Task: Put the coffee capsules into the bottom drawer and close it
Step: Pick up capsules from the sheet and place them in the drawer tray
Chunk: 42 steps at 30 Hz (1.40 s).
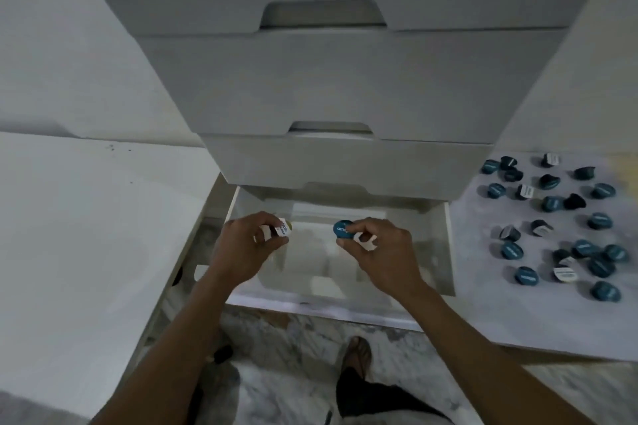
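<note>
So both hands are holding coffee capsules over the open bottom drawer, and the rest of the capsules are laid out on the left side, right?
Not quite. The head view shows the rest of the capsules laid out on the right side, not the left. The left hand and right hand do each hold capsules over the open bottom drawer.

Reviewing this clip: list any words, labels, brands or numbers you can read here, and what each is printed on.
No text can be read for certain.
Blue capsule in the right hand: white lettering on the lid, too blurred to quote.
White capsule in the left hand: blue print, unreadable.
Loose capsules on the surface right of the open bottom drawer: white print on blue lids, too small.
</note>
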### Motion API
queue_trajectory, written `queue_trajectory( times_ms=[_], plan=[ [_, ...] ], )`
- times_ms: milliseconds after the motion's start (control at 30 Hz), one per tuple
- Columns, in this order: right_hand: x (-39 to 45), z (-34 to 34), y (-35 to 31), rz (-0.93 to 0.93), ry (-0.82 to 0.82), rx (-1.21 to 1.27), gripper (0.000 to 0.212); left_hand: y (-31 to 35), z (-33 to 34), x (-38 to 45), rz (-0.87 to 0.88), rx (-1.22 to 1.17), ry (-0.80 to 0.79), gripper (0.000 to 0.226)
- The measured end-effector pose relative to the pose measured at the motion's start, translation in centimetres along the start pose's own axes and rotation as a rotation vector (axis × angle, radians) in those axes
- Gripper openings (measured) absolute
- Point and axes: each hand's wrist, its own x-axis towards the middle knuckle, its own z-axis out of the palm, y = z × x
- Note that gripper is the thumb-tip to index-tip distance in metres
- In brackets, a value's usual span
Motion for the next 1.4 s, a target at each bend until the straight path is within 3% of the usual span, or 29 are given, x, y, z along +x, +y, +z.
queue_trajectory(
  times_ms=[133, 367, 600, 867, 1133, 1400],
  plan=[
    [2.3, 3.1, 2.0, 0.072, -0.168, -0.027, 0.018, -2.8, 0.6, 3.0, 0.02, 0.089, -0.244, 0.019],
    [4.1, 7.5, 4.7, 0.181, -0.601, -0.145, 0.019, -5.9, 2.7, 5.8, 0.04, 0.193, -0.616, 0.02],
    [4.8, 10.5, 5.1, 0.118, -0.836, -0.295, 0.019, -7.8, 4.1, 7.1, 0.049, 0.257, -0.782, 0.021],
    [4.7, 11.8, 4.7, -0.004, -0.88, -0.295, 0.012, -8.6, 4.6, 7.3, 0.074, 0.211, -0.838, 0.018],
    [4.3, 11.2, 5.3, 0.152, -0.881, -0.23, 0.014, -9.4, 4.7, 7.1, 0.074, 0.231, -0.9, 0.008],
    [4.5, 12.2, 4.5, 0.21, -0.882, -0.197, 0.017, -9.5, 4.5, 7.5, 0.117, 0.247, -0.926, 0.016]
  ],
)
